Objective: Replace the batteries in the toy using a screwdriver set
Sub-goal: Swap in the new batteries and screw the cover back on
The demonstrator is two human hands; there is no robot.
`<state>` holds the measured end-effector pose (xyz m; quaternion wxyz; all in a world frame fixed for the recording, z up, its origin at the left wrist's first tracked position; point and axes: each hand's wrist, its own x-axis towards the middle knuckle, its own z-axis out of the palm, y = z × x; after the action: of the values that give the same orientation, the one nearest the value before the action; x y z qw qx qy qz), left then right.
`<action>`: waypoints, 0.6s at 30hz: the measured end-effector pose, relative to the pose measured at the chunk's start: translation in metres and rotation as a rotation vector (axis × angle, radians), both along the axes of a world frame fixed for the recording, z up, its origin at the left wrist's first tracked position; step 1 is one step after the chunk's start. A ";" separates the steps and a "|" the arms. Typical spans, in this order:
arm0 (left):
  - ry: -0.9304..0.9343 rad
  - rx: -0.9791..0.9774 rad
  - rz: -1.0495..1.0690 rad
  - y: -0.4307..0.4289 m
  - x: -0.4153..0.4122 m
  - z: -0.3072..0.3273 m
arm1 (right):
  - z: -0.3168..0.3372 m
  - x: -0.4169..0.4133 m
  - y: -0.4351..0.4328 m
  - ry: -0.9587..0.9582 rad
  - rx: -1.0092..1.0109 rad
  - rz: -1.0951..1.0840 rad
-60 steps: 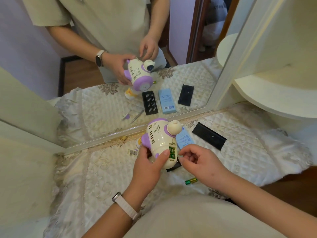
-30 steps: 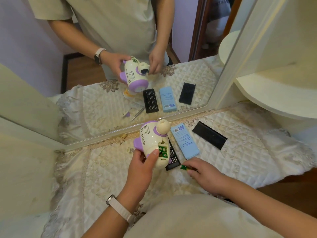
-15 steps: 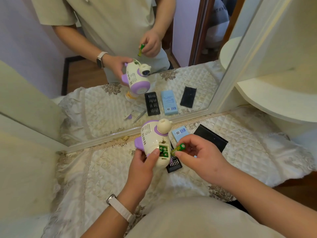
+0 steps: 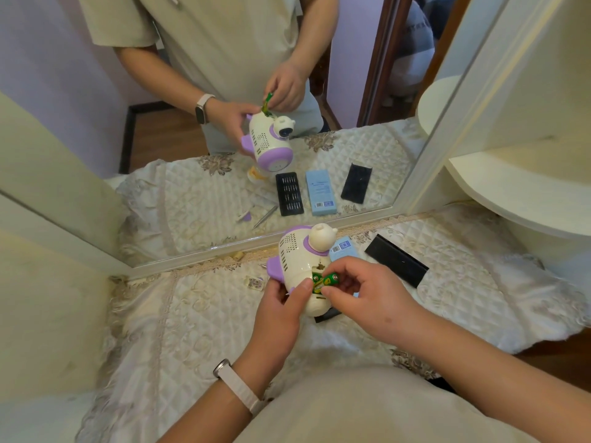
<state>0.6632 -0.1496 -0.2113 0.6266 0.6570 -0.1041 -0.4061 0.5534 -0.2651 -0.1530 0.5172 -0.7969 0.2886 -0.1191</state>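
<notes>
The cream and purple toy (image 4: 295, 260) is held up above the quilted cloth, its open battery bay facing me. My left hand (image 4: 281, 310) grips the toy's body from below, the thumb beside the bay. A green battery (image 4: 326, 280) lies slanted across the bay opening, over green cells inside. My right hand (image 4: 361, 290) pinches that battery between thumb and fingers. The black bit tray (image 4: 326, 315) of the screwdriver set lies under the toy, mostly hidden.
A light blue box (image 4: 342, 247) and a black lid (image 4: 396, 260) lie on the quilted cloth (image 4: 198, 314) behind the toy. A small clear part (image 4: 254, 282) sits to the left. A mirror (image 4: 224, 155) stands right behind; a cream shelf (image 4: 518, 193) juts out at right.
My right hand picked a green battery off the cloth, carried it up and brought it onto the toy's open bay. My left hand kept holding the toy.
</notes>
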 end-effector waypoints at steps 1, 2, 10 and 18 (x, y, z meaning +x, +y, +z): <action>0.004 -0.001 -0.010 0.000 -0.001 0.000 | -0.001 0.000 0.000 0.004 -0.004 0.004; 0.006 -0.003 -0.019 -0.001 -0.002 -0.001 | -0.002 -0.001 0.001 0.007 -0.007 0.003; 0.017 -0.007 -0.027 0.001 -0.001 -0.007 | -0.011 0.002 0.003 0.058 -0.017 0.040; 0.023 0.019 0.002 0.007 0.005 -0.016 | -0.020 0.004 0.003 0.040 0.023 0.044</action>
<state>0.6681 -0.1431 -0.2272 0.6218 0.6584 -0.0925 -0.4140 0.5572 -0.2626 -0.1732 0.5229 -0.7993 0.2826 -0.0882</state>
